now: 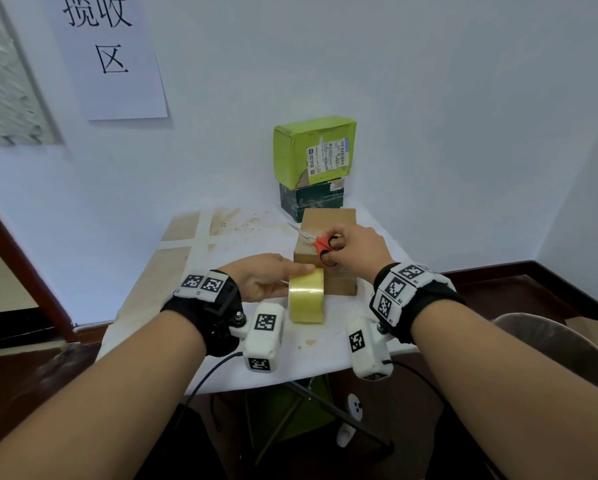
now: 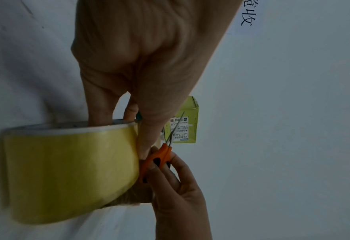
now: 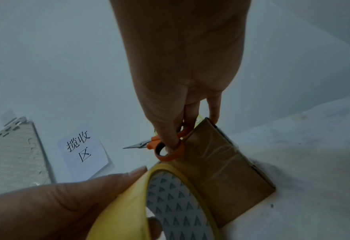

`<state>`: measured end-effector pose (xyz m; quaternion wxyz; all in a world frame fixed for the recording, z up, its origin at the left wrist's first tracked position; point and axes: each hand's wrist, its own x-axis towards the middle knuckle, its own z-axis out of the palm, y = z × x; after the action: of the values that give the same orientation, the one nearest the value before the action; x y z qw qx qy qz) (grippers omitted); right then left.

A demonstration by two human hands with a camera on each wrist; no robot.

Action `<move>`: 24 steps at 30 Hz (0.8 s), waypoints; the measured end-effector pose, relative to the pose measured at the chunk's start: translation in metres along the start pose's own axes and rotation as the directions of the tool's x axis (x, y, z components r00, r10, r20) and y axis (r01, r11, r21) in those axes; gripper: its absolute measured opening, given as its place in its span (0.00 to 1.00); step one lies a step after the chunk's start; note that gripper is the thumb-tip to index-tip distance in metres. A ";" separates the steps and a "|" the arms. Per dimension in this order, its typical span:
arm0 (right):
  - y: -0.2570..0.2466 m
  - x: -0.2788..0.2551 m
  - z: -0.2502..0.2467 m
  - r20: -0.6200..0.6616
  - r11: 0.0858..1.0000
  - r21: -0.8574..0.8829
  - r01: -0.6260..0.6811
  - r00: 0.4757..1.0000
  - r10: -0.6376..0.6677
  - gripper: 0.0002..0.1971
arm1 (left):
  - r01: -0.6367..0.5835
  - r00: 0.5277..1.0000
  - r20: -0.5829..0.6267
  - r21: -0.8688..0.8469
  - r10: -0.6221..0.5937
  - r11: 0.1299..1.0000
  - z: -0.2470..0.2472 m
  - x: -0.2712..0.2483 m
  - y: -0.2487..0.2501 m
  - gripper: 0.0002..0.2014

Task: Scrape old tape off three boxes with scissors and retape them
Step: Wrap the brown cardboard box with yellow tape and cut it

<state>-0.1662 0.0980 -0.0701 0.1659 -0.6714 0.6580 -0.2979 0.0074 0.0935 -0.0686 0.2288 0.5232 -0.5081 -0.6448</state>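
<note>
Head view. Wall sign (image 1: 109,53) reads 揽收区 in black on white paper. Green box (image 1: 313,150) sits stacked on a dark green box (image 1: 311,200) at the back of the bench (image 1: 186,268); the green box carries a white shipping label (image 1: 327,155), print too small to read. Brown box (image 1: 327,251) stands on the bench in front of the stack, closed, contents not visible. Left hand (image 1: 266,277) holds the yellow tape roll (image 1: 307,299) upright against the near end of the brown box, fingers extended over the roll's top. Right hand (image 1: 354,245) holds the orange-handled scissors (image 1: 316,242) above the brown box, fingers curled through the loops, blades pointing left and nearly closed. A grey bin (image 1: 550,344) sits at lower right; its contents cannot be seen.

Left wrist view. Left hand's fingers (image 2: 100,104) reach down into the roll's core, thumb pressed on the outer yellow face. Scissors lie just beside the thumb, blades crossing the green box's label.

Right wrist view. Thumb (image 3: 167,133) of the right hand passes through one orange loop. Brown box shows clear tape wrinkled over its face. The roll's inner core bears a grey triangle pattern. Sign 揽收区 legible again.
</note>
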 end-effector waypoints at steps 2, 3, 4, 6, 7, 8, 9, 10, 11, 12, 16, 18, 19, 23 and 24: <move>0.000 -0.001 0.002 -0.020 1.000 0.003 -0.006 1.000 0.006 0.15 | 0.009 1.000 -0.005 -0.041 -0.010 0.999 -0.001 -0.002 -0.002 0.09; -0.001 -0.001 0.003 -0.028 1.000 0.010 -0.010 1.000 0.010 0.15 | 0.010 1.000 -0.021 -0.054 -0.011 0.998 -0.001 -0.003 -0.004 0.13; -0.001 -0.001 0.003 -0.031 1.000 0.013 -0.014 0.999 0.014 0.14 | 0.009 0.999 -0.040 -0.059 -0.011 0.998 -0.001 -0.003 -0.004 0.15; -0.002 -0.001 0.003 -0.029 1.000 0.016 -0.025 0.999 0.026 0.14 | 0.001 0.997 -0.073 -0.043 -0.004 0.999 0.001 -0.004 -0.005 0.18; -0.002 -0.001 0.003 -0.029 0.999 0.012 -0.030 0.999 0.031 0.14 | -0.001 0.997 -0.078 -0.033 -0.002 0.999 0.001 -0.004 -0.005 0.19; -0.002 -0.001 0.004 -0.032 0.999 0.007 -0.035 0.999 0.035 0.14 | 0.001 0.997 -0.078 -0.024 -0.003 1.000 0.002 -0.004 -0.004 0.19; -0.002 -0.001 0.004 -0.035 0.999 0.003 -0.037 0.999 0.037 0.14 | 0.004 0.997 -0.075 -0.015 -0.005 1.000 0.001 -0.005 -0.004 0.19; -0.002 0.000 0.004 -0.037 0.999 0.003 -0.039 0.999 0.039 0.14 | 0.008 0.997 -0.071 -0.009 -0.009 1.000 0.001 -0.005 -0.004 0.18; -0.002 0.000 0.005 -0.041 0.999 0.003 -0.039 0.998 0.039 0.14 | 0.014 0.998 -0.063 -0.004 -0.014 1.000 0.001 -0.005 -0.003 0.18; -0.001 0.000 0.005 -0.045 0.999 0.004 -0.039 0.998 0.039 0.14 | 0.022 0.998 -0.055 0.000 -0.022 1.000 0.001 -0.005 -0.003 0.17; 0.000 0.001 0.007 -0.048 0.999 0.006 -0.041 0.998 0.041 0.14 | 0.037 0.999 -0.020 0.026 -0.036 0.999 0.000 -0.007 0.000 0.15; -0.001 0.000 0.007 -0.046 0.999 0.013 -0.044 0.998 0.045 0.14 | 0.031 0.999 -0.015 0.027 -0.031 0.999 0.000 -0.009 0.000 0.14; -0.002 0.000 0.007 -0.046 0.999 0.015 -0.044 0.998 0.045 0.14 | 0.026 1.000 -0.015 0.019 -0.026 0.999 0.000 -0.009 -0.001 0.13; -0.003 -0.001 0.005 -0.042 0.998 0.032 -0.059 0.997 0.061 0.16 | 0.024 1.000 -0.016 0.012 -0.024 1.000 0.003 -0.012 -0.001 0.08; -0.003 -0.002 0.005 -0.041 0.998 0.035 -0.060 0.997 0.061 0.16 | 0.026 0.999 -0.022 0.022 -0.026 0.999 0.003 -0.013 -0.001 0.07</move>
<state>-0.1607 0.0990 -0.0722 0.1722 -0.6419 0.6762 -0.3178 0.0093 0.1054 -0.0637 0.2198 0.5392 -0.5060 -0.6363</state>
